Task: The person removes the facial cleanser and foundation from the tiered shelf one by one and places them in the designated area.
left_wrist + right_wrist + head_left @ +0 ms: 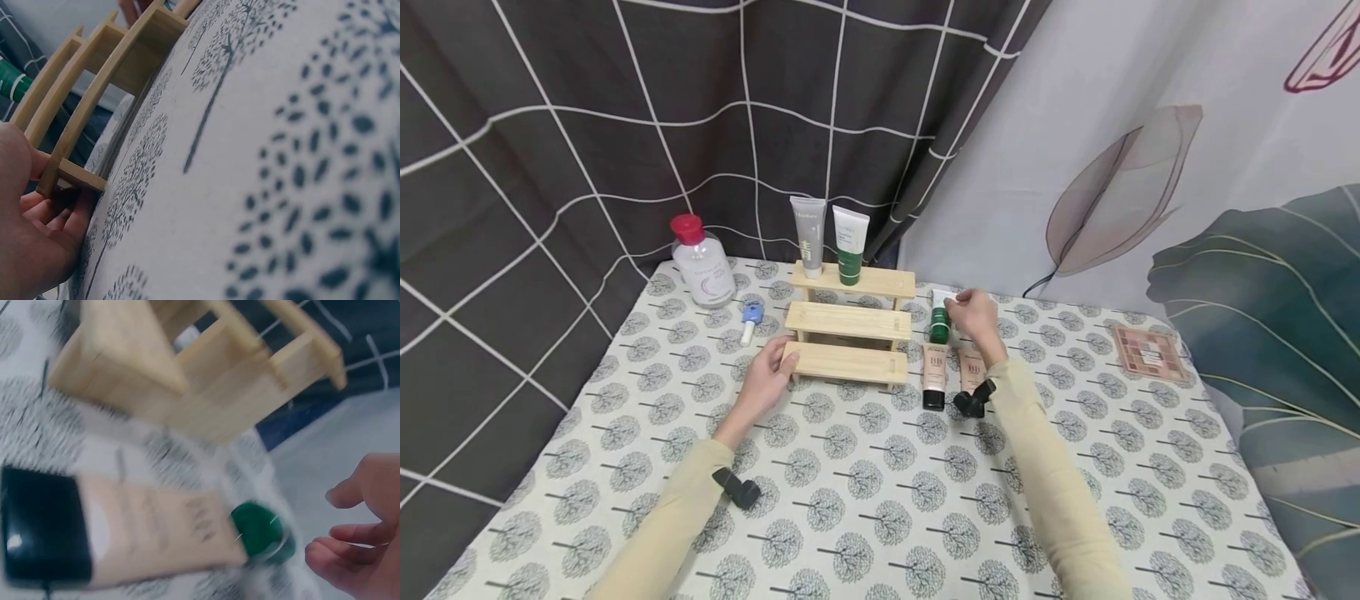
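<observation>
My left hand (767,372) grips the left end of the lowest tier of a three-tier wooden display rack (847,320); its fingers curl under the board (81,175). My right hand (976,318) is beside a green-and-white squeeze tube (939,323) to the right of the rack. In the right wrist view, thumb and fingers are apart, with a gap between them and the tube's green part (256,531). Two beige BB cream tubes lie nearer me, the left one (934,371) in full, the right one (972,367) partly hidden by the wrist camera.
On the top tier stand a grey tube (809,237) and another green-and-white tube (851,246). A clear bottle with a red cap (703,265) and a small blue-and-white item (750,321) are at left. A makeup palette (1150,353) lies at right. Curtains hang behind the patterned tablecloth (865,475).
</observation>
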Motion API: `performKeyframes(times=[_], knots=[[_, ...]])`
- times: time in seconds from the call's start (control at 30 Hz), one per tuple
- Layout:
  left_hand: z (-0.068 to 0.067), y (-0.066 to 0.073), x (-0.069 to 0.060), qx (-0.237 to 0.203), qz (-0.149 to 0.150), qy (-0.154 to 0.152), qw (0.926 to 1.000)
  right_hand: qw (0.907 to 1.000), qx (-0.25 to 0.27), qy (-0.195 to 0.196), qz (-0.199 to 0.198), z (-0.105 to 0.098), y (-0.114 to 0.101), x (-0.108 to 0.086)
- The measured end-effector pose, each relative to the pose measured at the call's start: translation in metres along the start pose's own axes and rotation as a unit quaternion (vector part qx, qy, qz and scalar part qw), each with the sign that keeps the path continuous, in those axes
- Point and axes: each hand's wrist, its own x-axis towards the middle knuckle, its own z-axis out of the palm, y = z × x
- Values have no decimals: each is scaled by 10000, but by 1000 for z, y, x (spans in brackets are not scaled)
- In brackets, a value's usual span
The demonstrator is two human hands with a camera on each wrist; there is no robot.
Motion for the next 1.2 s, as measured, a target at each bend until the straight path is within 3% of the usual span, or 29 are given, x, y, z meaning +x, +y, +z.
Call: performKeyframes(times=[0.4,0.63,0.8,0.97,1.2], knots=[[-2,0,0,-37,-34,-52,10000,9898,977,220,-1017,-6,-67,-11],[-1,1,0,-91,14,-62,9999,9778,1331,-8,-1618,4,-102,-23],[0,0,-1,-85,9,-52,9999,9617,1798,-276,-2049,16,-118,-29],[-1,1,-2,-75,16,-44,10000,9521,2081,-366,-2209,32,-130,-30],[0,4,-3,-87,58,-22,9999,9545,1936,-239,-2255,55,-134,-29]])
